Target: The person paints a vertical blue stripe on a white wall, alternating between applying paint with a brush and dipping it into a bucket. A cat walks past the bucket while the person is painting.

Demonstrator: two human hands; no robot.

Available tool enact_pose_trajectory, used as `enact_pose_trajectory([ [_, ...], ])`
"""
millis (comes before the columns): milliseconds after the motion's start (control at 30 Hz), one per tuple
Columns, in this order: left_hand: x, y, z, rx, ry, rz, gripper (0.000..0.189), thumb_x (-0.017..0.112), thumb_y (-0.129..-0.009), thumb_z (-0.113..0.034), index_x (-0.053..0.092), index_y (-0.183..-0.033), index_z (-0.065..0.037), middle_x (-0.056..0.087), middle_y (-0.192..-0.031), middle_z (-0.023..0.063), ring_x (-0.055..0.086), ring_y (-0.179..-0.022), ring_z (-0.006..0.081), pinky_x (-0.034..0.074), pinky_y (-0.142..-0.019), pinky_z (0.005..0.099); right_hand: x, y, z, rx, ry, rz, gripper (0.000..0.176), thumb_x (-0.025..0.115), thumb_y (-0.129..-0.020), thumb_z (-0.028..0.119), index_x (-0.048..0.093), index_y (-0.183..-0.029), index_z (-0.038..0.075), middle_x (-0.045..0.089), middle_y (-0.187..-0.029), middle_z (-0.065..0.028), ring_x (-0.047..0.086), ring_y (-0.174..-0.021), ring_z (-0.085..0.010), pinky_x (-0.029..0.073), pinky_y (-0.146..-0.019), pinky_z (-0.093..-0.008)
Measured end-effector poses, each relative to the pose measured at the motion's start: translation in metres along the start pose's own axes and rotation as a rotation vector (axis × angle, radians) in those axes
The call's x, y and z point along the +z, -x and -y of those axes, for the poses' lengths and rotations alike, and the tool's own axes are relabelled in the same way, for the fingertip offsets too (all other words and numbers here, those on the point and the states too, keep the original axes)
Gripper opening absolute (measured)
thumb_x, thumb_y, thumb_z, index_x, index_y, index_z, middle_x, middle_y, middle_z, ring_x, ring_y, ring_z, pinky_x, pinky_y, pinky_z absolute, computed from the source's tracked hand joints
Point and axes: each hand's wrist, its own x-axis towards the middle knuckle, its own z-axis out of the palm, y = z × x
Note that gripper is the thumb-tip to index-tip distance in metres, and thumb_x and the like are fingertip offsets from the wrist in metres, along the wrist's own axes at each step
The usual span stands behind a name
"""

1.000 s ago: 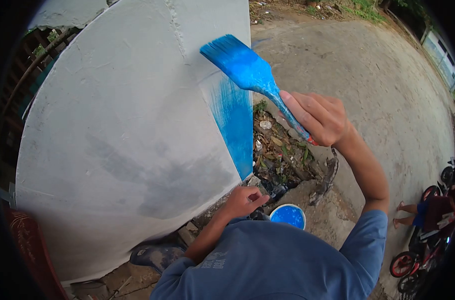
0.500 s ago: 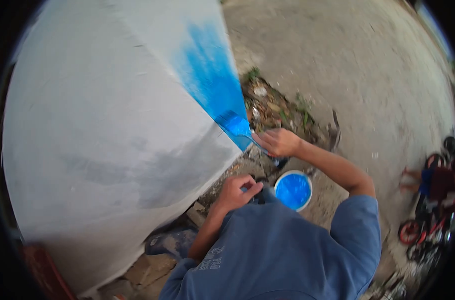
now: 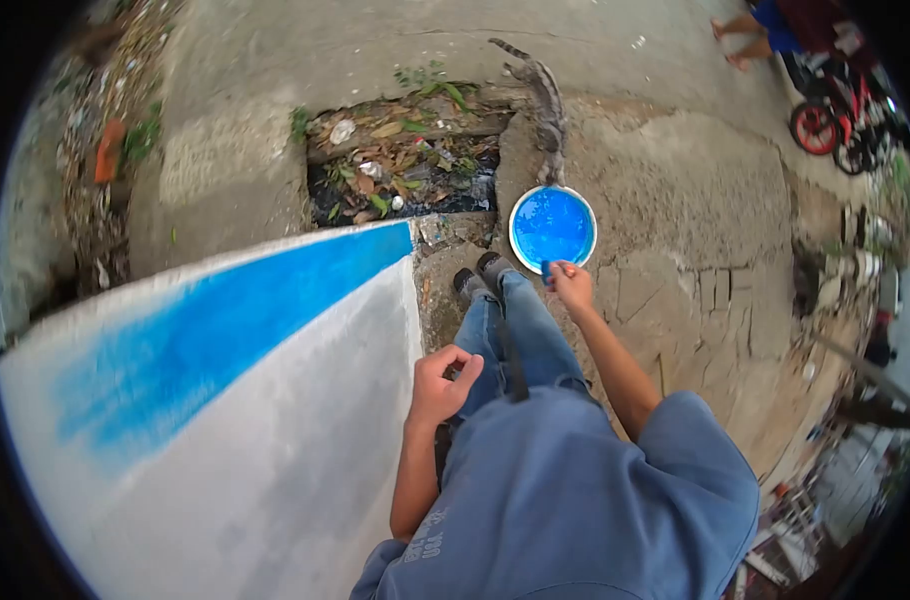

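Head view: right hand (image 3: pixel 573 287) holds brush (image 3: pixel 546 268) at bucket (image 3: pixel 512 230) of blue paint (image 3: pixel 553 224).

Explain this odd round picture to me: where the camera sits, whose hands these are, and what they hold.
The camera sits on a person's head and looks down, so you see their own blue shirt, jeans and shoes from above; the wide lens bends the edges. The right hand grips a paintbrush, mostly hidden in the grip, at the near rim of a pail of blue paint on cracked concrete. The left hand is loosely curled by the thigh, with nothing visible in it. At left stands a pale wall with a blue painted strip. Beyond the pail lies a pit of leaves and litter.
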Motion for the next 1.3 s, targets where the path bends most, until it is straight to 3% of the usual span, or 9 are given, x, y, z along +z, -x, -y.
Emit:
enact_pose_trajectory([
  [67,0.004,-0.030,0.015,-0.019,0.041,0.106,0.029,0.069,-0.088,-0.024,0.063,-0.075,0.002,0.064,-0.068,0.0075,0.061,-0.064,0.0129,0.048,-0.063,0.0271,-0.022,-0.008,0.004,0.255,-0.105,-0.091,0.036,0.064,-0.090,0.035,0.066,-0.109,0.004,0.068,-0.084,-0.0068,0.066,-0.070,-0.0124,0.046,-0.056,-0.0276],
  [233,0.035,-0.108,0.069,-0.083,0.055,0.243,0.028,0.068,-0.088,-0.022,0.063,-0.073,0.001,0.065,-0.067,0.0064,0.061,-0.063,0.0112,0.048,-0.062,0.0264,-0.038,-0.059,-0.038,0.251,-0.484,-0.084,0.041,0.061,-0.091,0.035,0.063,-0.116,0.003,0.069,-0.087,-0.0088,0.067,-0.072,-0.0140,0.045,-0.058,-0.0241],
  [433,0.092,-0.206,0.171,-0.055,0.072,0.293,0.022,0.063,-0.090,-0.014,0.062,-0.073,0.000,0.065,-0.070,0.0044,0.061,-0.066,0.0103,0.048,-0.063,0.0256,-0.010,-0.183,-0.142,0.338,-0.255,0.103,0.045,0.049,-0.096,0.016,0.045,-0.138,-0.002,0.069,-0.099,-0.0130,0.069,-0.076,-0.0179,0.051,-0.064,-0.0266],
  [467,0.104,-0.228,0.196,0.019,0.055,0.315,0.023,0.063,-0.091,-0.015,0.062,-0.074,0.000,0.065,-0.070,0.0041,0.061,-0.066,0.0101,0.047,-0.063,0.0252,-0.005,-0.203,-0.161,0.317,-0.248,0.061,0.050,0.048,-0.097,0.016,0.038,-0.141,-0.006,0.070,-0.094,-0.0116,0.070,-0.069,-0.0164,0.050,-0.055,-0.0252],
  [567,0.140,-0.289,0.267,0.028,0.046,0.362,0.024,0.063,-0.091,-0.017,0.063,-0.074,0.000,0.065,-0.068,0.0036,0.061,-0.065,0.0097,0.046,-0.061,0.0248,-0.002,-0.262,-0.220,0.238,-0.052,0.066,0.050,0.048,-0.098,0.017,0.037,-0.141,-0.006,0.071,-0.095,-0.0110,0.070,-0.068,-0.0165,0.049,-0.052,-0.0261],
  [733,0.166,-0.368,0.364,0.132,-0.003,0.328,0.023,0.064,-0.090,-0.016,0.063,-0.074,0.001,0.064,-0.067,0.0044,0.061,-0.063,0.0107,0.046,-0.060,0.0255,-0.002,-0.331,-0.282,0.073,0.349,-0.071,0.032,0.060,-0.091,0.015,0.063,-0.112,-0.009,0.070,-0.074,-0.0127,0.066,-0.052,-0.0172,0.054,-0.055,-0.0294],
  [867,0.152,-0.387,0.385,0.275,-0.099,0.218,0.023,0.068,-0.087,-0.017,0.061,-0.073,0.001,0.062,-0.066,0.0080,0.060,-0.061,0.0178,0.046,-0.059,0.0288,0.000,-0.353,-0.283,-0.030,0.444,-0.247,0.023,0.071,-0.082,0.018,0.072,-0.094,-0.001,0.068,-0.066,-0.0106,0.067,-0.055,-0.0170,0.053,-0.057,-0.0322],
  [1000,0.137,-0.390,0.393,0.558,-0.242,0.028,0.028,0.075,-0.081,-0.023,0.060,-0.069,-0.003,0.062,-0.066,0.0082,0.060,-0.059,0.0242,0.046,-0.057,0.0318,0.011,-0.373,-0.305,-0.225,0.576,-0.444,0.024,0.076,-0.075,0.023,0.073,-0.087,0.002,0.069,-0.069,-0.0133,0.069,-0.066,-0.0231,0.053,-0.063,-0.0336],
  [1300,0.138,-0.348,0.381,0.661,-0.216,0.115,0.032,0.077,-0.078,-0.030,0.060,-0.069,-0.005,0.062,-0.066,0.0069,0.060,-0.059,0.0223,0.044,-0.055,0.0306,0.041,-0.380,-0.340,-0.348,0.530,-0.540,0.024,0.073,-0.077,0.023,0.065,-0.077,0.000,0.065,-0.067,-0.0176,0.065,-0.062,-0.0327,0.050,-0.060,-0.0387],
])
